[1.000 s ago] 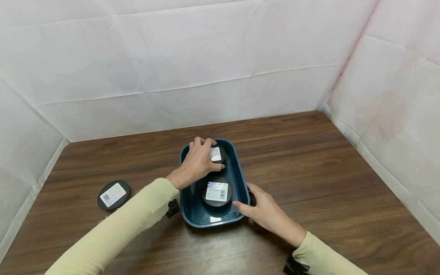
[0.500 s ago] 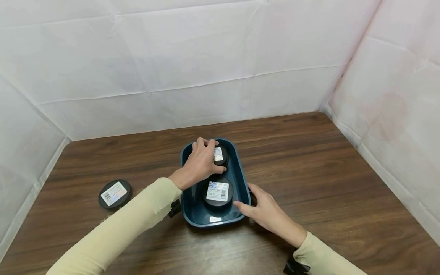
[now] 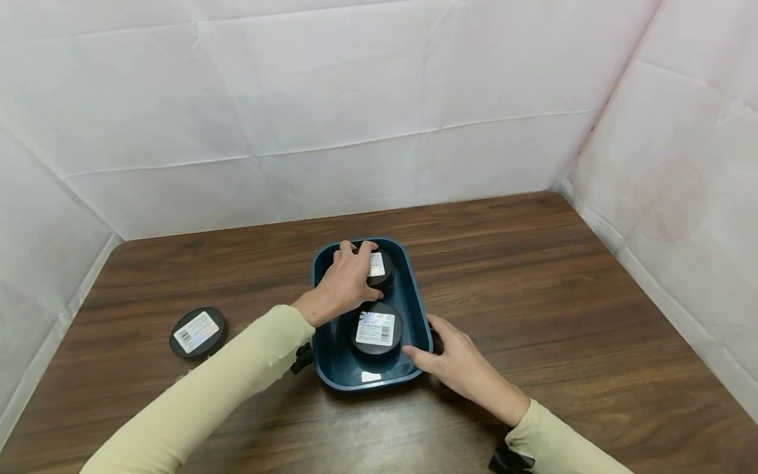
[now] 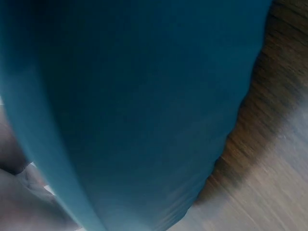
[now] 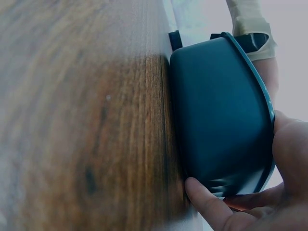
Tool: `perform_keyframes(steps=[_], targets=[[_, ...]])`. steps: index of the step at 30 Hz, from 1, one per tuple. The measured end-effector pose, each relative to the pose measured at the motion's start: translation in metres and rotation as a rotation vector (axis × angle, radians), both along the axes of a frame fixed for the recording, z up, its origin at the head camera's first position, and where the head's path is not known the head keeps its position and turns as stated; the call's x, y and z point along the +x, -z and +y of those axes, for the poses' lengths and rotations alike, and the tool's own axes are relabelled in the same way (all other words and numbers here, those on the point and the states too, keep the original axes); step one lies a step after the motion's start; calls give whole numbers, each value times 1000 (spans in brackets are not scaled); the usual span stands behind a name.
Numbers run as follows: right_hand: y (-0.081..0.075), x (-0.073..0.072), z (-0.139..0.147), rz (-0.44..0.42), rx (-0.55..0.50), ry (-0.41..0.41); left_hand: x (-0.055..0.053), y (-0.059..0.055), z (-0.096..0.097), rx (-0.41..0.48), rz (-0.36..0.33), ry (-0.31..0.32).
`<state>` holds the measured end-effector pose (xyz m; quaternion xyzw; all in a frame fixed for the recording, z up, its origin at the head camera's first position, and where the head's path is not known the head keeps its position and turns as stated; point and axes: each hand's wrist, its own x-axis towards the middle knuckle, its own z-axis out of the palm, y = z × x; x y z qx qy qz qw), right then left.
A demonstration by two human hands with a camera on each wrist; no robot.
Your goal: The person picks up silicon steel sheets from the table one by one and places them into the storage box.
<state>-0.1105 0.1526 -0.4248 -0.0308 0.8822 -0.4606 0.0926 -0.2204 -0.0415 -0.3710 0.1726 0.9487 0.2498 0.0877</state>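
Observation:
A dark blue rectangular tray (image 3: pixel 337 375) sits on the wooden table with two flat round black containers in it, both with white barcode labels. My left hand (image 3: pixel 343 280) reaches over the tray's left side and holds the far container (image 3: pixel 385 270), fingers at its far edge and thumb at its near edge. The near container (image 3: pixel 376 329) lies in the tray's front half. My right hand (image 3: pixel 458 362) grips the tray's right side, thumb over the rim and fingers under it. In the right wrist view, a fingertip (image 5: pixel 195 187) touches the tray wall low by the table.
A third black round container (image 3: pixel 199 332) with a white label lies on the table (image 3: pixel 503 283) to the left, beside my left sleeve. White sheets (image 3: pixel 331 99) hang behind the table and at both sides.
My left thumb has shifted slightly back along the near edge of the far container. The right hand and tray stay nearly in place.

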Motion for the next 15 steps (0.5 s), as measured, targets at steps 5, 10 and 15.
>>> perform_keyframes(steps=[5,10,15], targets=[[1,0,0,2,-10,-4,1,-1,-1,-2,0,1],[2,0,0,5,-11,-6,0,-3,-3,12,-40,-6],[3,0,-2,17,0,0,1,-8,-9,39,-82,-19]])
